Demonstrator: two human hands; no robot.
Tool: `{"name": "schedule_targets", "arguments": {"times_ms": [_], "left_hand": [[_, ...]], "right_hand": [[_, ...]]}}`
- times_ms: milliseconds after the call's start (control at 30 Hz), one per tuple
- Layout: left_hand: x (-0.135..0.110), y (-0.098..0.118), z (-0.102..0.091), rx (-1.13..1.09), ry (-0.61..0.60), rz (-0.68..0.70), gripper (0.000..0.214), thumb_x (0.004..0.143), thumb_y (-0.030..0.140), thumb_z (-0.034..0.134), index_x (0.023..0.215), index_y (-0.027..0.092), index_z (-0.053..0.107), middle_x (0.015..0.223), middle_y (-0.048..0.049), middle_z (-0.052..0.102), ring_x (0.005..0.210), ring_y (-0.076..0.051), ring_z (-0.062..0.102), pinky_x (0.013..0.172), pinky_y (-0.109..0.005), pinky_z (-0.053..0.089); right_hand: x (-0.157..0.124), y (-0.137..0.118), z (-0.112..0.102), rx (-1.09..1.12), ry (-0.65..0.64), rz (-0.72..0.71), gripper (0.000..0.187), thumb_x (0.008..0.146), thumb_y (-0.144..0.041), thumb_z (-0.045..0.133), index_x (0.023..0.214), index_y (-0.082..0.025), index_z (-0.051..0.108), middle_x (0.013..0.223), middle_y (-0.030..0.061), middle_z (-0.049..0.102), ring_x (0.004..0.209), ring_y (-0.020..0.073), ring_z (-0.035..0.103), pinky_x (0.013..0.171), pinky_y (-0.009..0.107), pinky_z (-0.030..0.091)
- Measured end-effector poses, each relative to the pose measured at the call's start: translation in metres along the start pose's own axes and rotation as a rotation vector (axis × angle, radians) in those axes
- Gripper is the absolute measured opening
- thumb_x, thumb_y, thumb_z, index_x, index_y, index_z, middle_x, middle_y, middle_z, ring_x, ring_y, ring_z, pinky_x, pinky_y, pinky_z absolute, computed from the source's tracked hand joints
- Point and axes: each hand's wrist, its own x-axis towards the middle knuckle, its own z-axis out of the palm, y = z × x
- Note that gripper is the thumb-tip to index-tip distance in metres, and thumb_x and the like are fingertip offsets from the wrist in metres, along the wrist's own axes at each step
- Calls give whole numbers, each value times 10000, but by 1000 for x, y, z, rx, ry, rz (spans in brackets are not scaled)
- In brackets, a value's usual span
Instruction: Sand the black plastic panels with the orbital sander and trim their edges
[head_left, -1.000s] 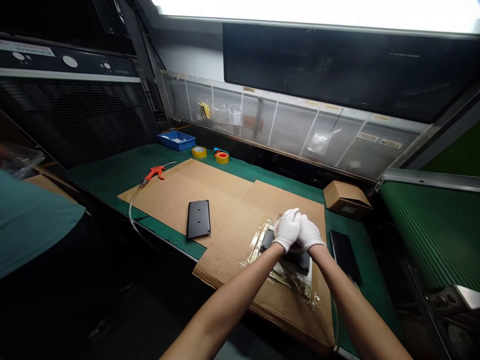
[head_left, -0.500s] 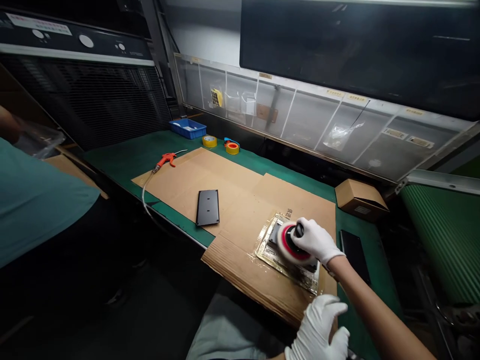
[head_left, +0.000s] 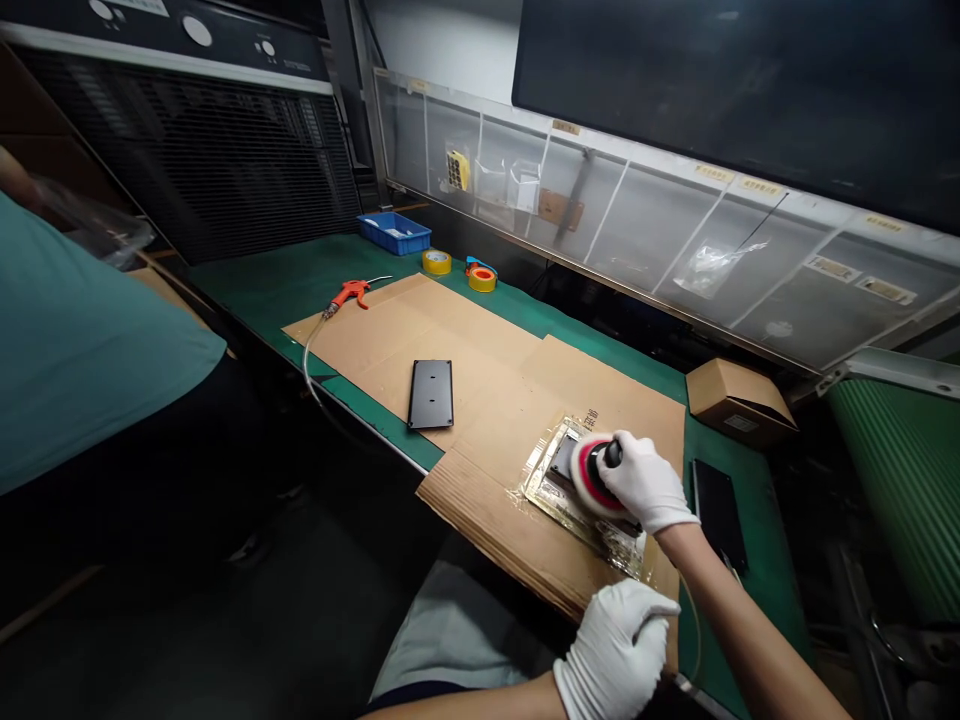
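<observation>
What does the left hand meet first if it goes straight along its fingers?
Probably the right forearm, the arm on the red-rimmed buffer, just past the left hand. Depth is unclear; the hand could pass under it, above the cardboard sheet.

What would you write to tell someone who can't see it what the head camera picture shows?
A white-gloved right hand holds a round, red-rimmed polishing pad on a dark plate lying on clear plastic film on cardboard. A white-gloved left hand is by the cardboard's near edge, and another black plate lies nearby.

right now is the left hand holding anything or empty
Empty: the white-gloved left hand shows nothing in its loosely curled fingers; only the right hand grips the red-padded orbital sander.
</observation>
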Motion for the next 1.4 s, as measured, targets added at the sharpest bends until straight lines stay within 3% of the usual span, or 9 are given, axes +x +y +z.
{"name": "schedule_targets", "arguments": {"times_ms": [300,433,600,733,867,1000,1200,1300,1400], "left_hand": [[-8,-6,11,4,-25,61,236,869,106,560,997,162,751,894,-83,764,841,-201,742,814,-275,575],[-11,-8,8,57,-33,36,203,854,116,589,949,163,762,856,-78,772,795,-205,749,783,-270,580],[-12,-7,-1,50,-31,21,236,871,104,562,975,166,766,902,-71,783,841,-196,753,821,-262,582],[-13,-7,1,57,-40,23,234,855,101,571,949,169,774,870,-65,784,807,-190,751,815,-261,589],[-12,-5,2,39,-53,15,244,864,108,568,964,169,782,898,-66,791,830,-187,753,836,-262,591],[-12,-4,1,62,-78,18,231,849,107,580,931,162,788,859,-65,791,786,-193,754,809,-265,597],[-11,-1,-5,45,-106,5,245,858,102,574,965,164,786,883,-68,791,816,-194,754,824,-267,592],[-11,-2,-8,42,-87,-22,238,874,105,576,955,168,791,882,-66,790,815,-195,754,817,-265,585],[-11,-1,-10,18,-79,-47,247,899,103,563,978,169,787,899,-62,787,849,-192,751,826,-260,571]], "right_hand": [[-25,-6,9,-50,61,-90,392,1003,-485,447,1284,-253,592,1056,102,602,800,225,659,694,313,447],[-29,-21,11,-44,60,-244,329,976,-429,516,1246,-262,602,1096,95,607,806,210,656,671,290,444],[-25,-26,8,-75,103,-145,386,990,-466,483,1307,-269,583,1037,99,593,716,217,646,620,311,431],[-27,-23,8,-55,72,-248,359,971,-431,528,1276,-256,602,1062,103,592,756,214,639,642,304,441],[-30,-21,12,-59,111,-153,376,994,-463,476,1286,-254,588,1071,106,594,720,198,630,633,300,432],[-32,-25,13,-47,74,-272,309,964,-399,513,1219,-254,610,1124,108,601,782,208,642,646,294,438],[-28,-33,10,-80,112,-195,340,973,-409,507,1251,-242,608,1101,115,605,776,207,636,653,292,443],[-31,-27,16,-68,72,-273,336,957,-403,540,1263,-281,608,1160,104,600,816,210,645,658,288,446],[-36,-14,20,-60,119,-174,378,986,-449,493,1326,-310,578,1118,100,597,784,215,644,636,299,431]]}}
